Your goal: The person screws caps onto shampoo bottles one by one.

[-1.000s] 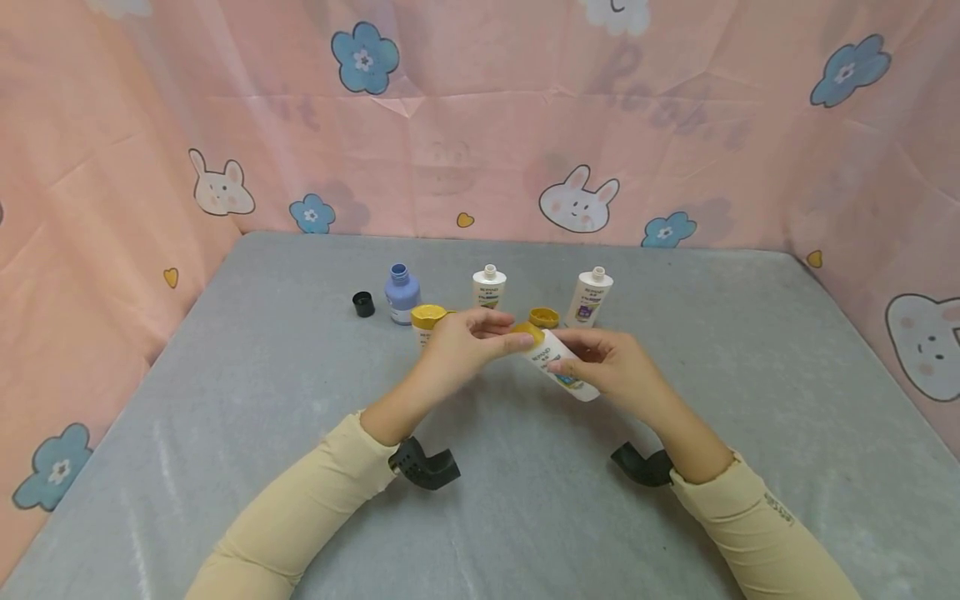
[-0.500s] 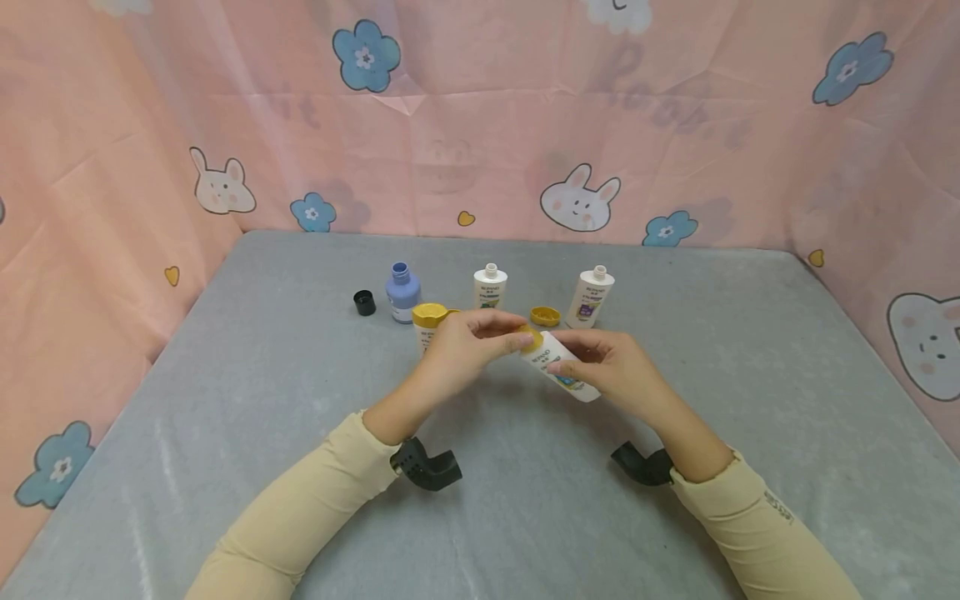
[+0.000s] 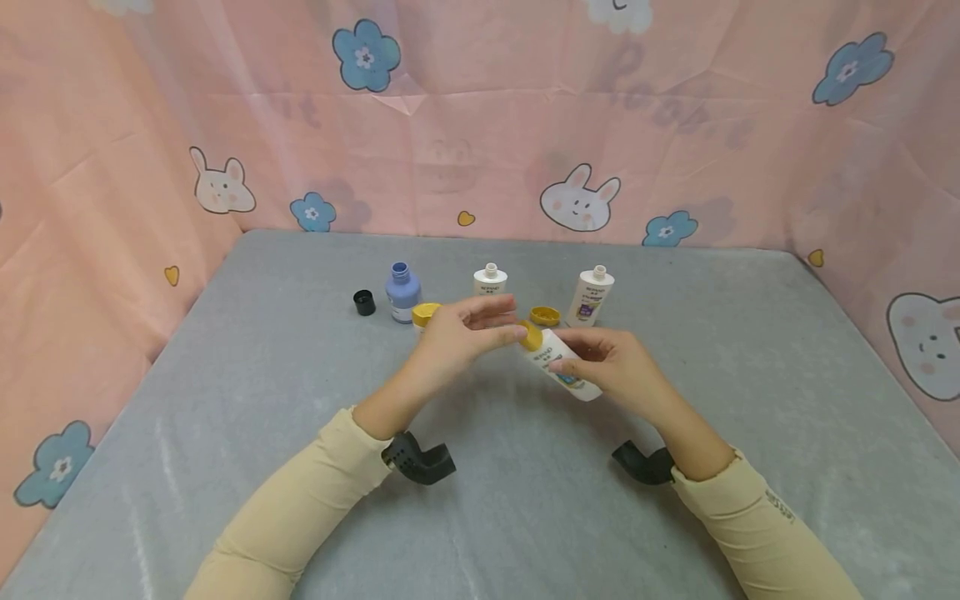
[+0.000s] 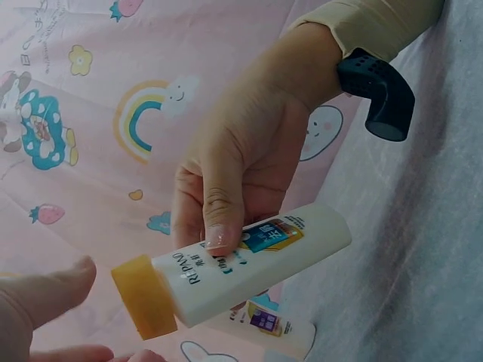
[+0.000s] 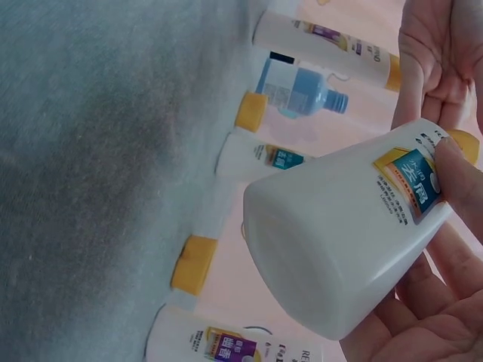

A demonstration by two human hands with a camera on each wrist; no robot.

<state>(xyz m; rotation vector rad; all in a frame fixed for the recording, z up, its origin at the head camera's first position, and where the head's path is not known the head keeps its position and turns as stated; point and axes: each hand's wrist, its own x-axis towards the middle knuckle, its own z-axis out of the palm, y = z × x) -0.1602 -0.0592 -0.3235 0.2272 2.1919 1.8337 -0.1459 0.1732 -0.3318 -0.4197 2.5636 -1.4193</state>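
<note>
My right hand [image 3: 617,365] grips a white shampoo bottle [image 3: 572,377] around its body, thumb on the label side. The bottle is tilted, and a yellow cap [image 4: 143,300] sits on its upper end. Beside that cap is my left hand [image 3: 453,348], its fingers extended. In the left wrist view, a gap shows between the left thumb [image 4: 64,290] and the cap. Behind the left hand, a yellow-capped white bottle [image 3: 425,313] is mostly hidden. An uncapped white bottle [image 3: 491,281] stands farther back, its lower part covered by the fingers.
A blue uncapped bottle [image 3: 402,293] stands at the back left beside a black cap [image 3: 364,302]. Toward the right are a loose yellow cap [image 3: 544,316] and another uncapped white bottle [image 3: 590,297]. The right wrist view shows a second loose yellow cap [image 5: 251,111].
My left fingers were on the bottle's yellow cap; now they have straightened and come away from it, the hand shifting slightly left. The right hand keeps its grip almost unmoved.
</note>
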